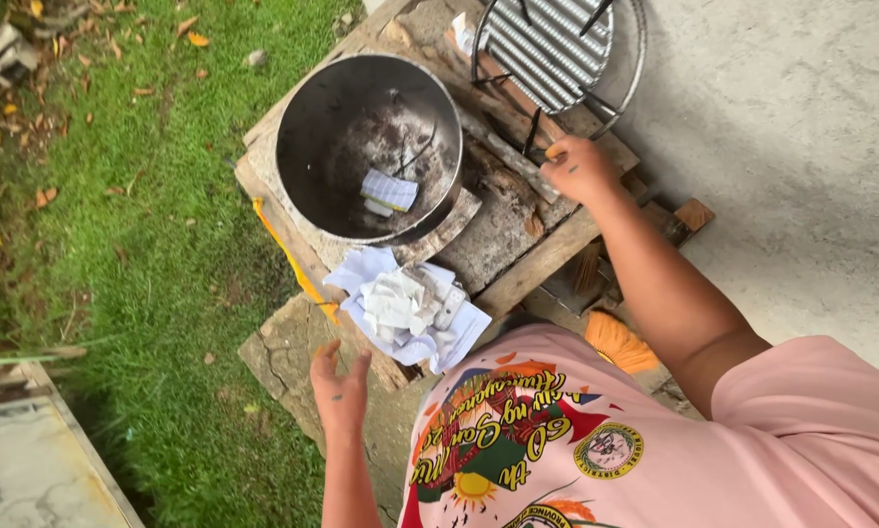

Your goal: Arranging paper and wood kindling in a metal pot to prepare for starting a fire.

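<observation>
While bent over a wooden worktop beside grass:
left hand spread open, empty; right hand gripping a stick near the sooty pot.

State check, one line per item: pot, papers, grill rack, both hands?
Metal pot: upright, no lid, sooty inside, one folded paper slip in it.
Paper pile: crumpled, loose on the boards beside the pot.
Round grill rack: beside the pot, partly out of frame.
Left hand: open, holding nothing, near the paper pile.
Right hand: on a wood stick; grip unclear.
</observation>
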